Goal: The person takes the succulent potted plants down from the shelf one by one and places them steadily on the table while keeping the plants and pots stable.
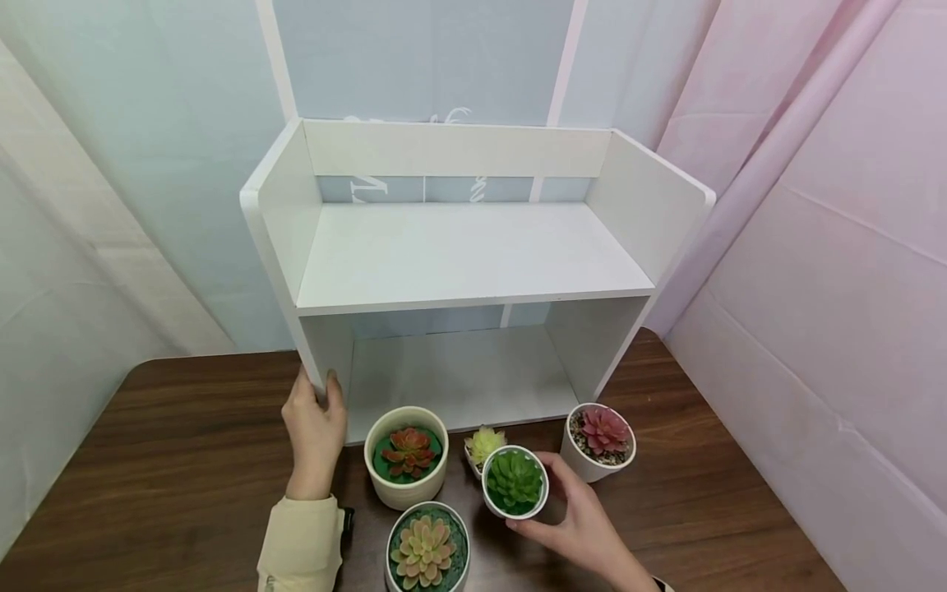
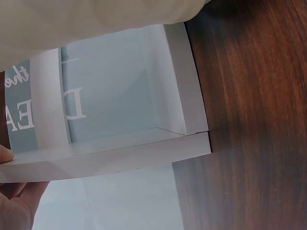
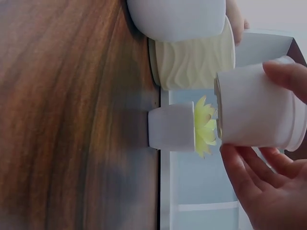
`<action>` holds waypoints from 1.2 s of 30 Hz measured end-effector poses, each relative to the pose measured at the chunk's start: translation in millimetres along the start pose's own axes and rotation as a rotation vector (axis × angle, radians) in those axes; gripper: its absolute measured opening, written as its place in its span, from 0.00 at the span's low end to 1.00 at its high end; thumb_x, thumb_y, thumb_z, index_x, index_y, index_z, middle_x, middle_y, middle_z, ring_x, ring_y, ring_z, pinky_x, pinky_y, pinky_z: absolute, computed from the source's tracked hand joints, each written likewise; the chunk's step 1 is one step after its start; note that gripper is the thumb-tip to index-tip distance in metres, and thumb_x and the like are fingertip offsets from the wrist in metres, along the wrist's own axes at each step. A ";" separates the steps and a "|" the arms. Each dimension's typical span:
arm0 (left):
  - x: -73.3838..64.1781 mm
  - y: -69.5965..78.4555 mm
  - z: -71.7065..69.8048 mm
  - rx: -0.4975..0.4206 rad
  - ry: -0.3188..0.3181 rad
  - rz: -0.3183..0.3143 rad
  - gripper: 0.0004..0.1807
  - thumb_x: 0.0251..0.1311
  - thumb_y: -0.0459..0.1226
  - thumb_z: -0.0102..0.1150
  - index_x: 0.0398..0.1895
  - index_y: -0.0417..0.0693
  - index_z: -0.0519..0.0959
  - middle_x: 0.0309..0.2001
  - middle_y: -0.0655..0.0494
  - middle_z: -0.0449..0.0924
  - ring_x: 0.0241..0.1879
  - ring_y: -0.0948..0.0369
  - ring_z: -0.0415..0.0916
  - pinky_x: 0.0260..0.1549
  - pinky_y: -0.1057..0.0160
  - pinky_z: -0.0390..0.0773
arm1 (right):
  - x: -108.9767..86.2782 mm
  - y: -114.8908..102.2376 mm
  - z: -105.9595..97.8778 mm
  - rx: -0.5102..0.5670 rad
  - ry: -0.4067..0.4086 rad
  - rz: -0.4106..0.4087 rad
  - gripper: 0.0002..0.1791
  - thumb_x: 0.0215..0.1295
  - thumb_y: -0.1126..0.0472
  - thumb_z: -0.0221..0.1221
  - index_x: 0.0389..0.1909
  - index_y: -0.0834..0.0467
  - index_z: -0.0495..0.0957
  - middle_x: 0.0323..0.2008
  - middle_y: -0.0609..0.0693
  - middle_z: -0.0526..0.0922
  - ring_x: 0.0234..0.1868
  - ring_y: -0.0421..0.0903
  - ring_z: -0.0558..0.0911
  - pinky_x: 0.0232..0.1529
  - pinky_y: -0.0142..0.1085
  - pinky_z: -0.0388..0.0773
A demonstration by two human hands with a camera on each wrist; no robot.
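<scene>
My left hand (image 1: 314, 432) grips the front edge of the left side panel of a white two-tier shelf (image 1: 473, 251); in the left wrist view its thumb and fingers lie on either side of the board. Between the thumb and fingers of my right hand (image 1: 580, 522) is a white pot with a green succulent (image 1: 515, 481). The right wrist view has that pot raised off the table, over a small white pot with a yellow-green succulent (image 3: 171, 127). Right of it stands a white pot with a pink-red succulent (image 1: 602, 440).
A cream ridged pot with a red succulent (image 1: 407, 456) stands before the shelf's lower left. Nearer me is a pot with a peach-green succulent (image 1: 427, 549). All rest on a dark wood table (image 1: 185, 460). Pale curtains (image 1: 836, 222) hang behind and beside it.
</scene>
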State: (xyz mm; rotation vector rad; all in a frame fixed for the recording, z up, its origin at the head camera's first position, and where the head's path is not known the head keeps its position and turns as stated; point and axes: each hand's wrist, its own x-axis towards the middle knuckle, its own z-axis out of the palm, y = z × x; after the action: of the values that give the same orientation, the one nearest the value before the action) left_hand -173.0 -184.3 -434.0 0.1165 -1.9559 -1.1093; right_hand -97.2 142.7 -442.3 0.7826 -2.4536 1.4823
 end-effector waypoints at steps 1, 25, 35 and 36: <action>0.1 0.0 0.1 0.000 0.001 0.000 0.15 0.62 0.24 0.51 0.51 0.26 0.73 0.45 0.28 0.79 0.43 0.33 0.78 0.34 0.35 0.76 | -0.9 0.3 -0.3 0.002 -0.014 -0.010 0.36 0.42 0.61 0.77 0.54 0.57 0.72 0.48 0.50 0.81 0.48 0.33 0.78 0.43 0.33 0.80; -0.3 1.1 -0.1 0.005 -0.006 -0.013 0.14 0.62 0.24 0.52 0.50 0.26 0.73 0.44 0.29 0.79 0.44 0.34 0.78 0.35 0.36 0.77 | -18.2 21.5 9.3 -0.092 -0.181 -0.092 0.36 0.44 0.56 0.75 0.56 0.51 0.70 0.50 0.44 0.80 0.49 0.37 0.79 0.50 0.31 0.76; -0.8 -0.2 -0.1 0.000 -0.007 -0.011 0.15 0.62 0.24 0.52 0.52 0.27 0.73 0.45 0.29 0.79 0.45 0.34 0.78 0.36 0.35 0.76 | -20.5 24.0 12.5 -0.095 -0.208 -0.020 0.34 0.46 0.54 0.74 0.55 0.49 0.70 0.49 0.41 0.79 0.49 0.36 0.78 0.51 0.31 0.75; -0.8 -0.2 -0.2 0.001 -0.006 -0.011 0.15 0.62 0.24 0.52 0.52 0.27 0.73 0.45 0.29 0.79 0.45 0.34 0.78 0.36 0.35 0.76 | -20.5 24.5 12.7 -0.094 -0.208 -0.017 0.34 0.46 0.54 0.74 0.55 0.49 0.70 0.49 0.41 0.79 0.49 0.36 0.78 0.51 0.31 0.75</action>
State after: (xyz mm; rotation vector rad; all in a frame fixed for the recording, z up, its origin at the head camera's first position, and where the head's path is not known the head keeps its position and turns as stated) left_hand -172.5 -184.2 -434.7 0.1247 -1.9633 -1.1171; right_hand -90.9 147.8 -475.8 0.9815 -2.6353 1.3294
